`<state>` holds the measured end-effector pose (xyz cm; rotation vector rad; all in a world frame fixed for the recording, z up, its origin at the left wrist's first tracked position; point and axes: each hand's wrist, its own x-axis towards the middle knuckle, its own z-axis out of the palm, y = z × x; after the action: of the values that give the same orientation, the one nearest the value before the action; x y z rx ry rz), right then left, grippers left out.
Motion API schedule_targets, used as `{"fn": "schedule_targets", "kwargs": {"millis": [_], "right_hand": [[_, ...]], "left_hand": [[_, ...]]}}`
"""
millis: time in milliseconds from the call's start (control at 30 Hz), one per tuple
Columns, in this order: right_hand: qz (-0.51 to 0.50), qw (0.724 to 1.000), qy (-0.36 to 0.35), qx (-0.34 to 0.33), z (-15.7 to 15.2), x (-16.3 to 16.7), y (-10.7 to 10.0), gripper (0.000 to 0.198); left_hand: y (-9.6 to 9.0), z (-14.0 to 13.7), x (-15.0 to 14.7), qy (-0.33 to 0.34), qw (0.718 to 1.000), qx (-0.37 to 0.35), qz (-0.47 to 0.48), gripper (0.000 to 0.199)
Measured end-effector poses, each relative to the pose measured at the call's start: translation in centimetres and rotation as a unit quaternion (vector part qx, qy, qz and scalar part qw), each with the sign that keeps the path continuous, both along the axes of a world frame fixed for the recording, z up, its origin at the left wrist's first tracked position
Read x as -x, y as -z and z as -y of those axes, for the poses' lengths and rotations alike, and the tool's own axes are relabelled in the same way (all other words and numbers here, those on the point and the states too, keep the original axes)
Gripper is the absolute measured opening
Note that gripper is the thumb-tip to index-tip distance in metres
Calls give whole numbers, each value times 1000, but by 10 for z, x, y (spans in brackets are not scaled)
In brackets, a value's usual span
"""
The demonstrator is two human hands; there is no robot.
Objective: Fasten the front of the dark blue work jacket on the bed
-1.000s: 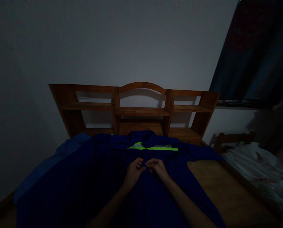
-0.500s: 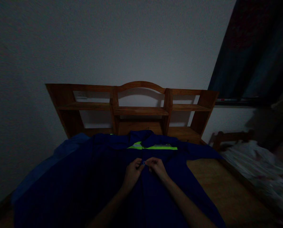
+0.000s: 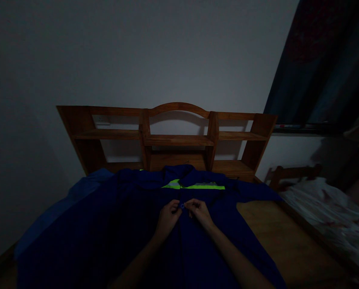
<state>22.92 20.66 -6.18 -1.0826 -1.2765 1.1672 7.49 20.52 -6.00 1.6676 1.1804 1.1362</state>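
Observation:
A dark blue work jacket [image 3: 206, 224] with a yellow-green and grey reflective stripe [image 3: 203, 186] lies spread out, its collar at the far end. At the front opening, a small pale ring-shaped button [image 3: 182, 206] shows between my hands. My left hand [image 3: 169, 214] is closed, thumb and fingers pinching the jacket's front edge just left of the button. From the other side, my right hand [image 3: 198, 210] pinches the cloth at the button's right edge. Dim light hides how the fingertips grip the fabric.
Behind the jacket stands a wooden headboard with shelves [image 3: 179, 140] against a pale wall. Lighter blue cloth [image 3: 77, 188] lies at the left. On the right are a bare wooden board [image 3: 270, 228], whitish plastic bags [image 3: 324, 204] and a dark curtain [image 3: 315, 80].
My hands stay at nearly the same spot on the jacket front. The pale button shows a little more clearly between the fingertips now.

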Motion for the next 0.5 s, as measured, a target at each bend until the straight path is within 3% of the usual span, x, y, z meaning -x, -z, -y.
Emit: {"fn": "schedule_targets", "kwargs": {"millis": [500], "right_hand": [[9, 1000, -3, -1, -2, -1, 5, 28]], "left_hand": [[8, -3, 2, -14, 1000, 9, -17, 31]]}}
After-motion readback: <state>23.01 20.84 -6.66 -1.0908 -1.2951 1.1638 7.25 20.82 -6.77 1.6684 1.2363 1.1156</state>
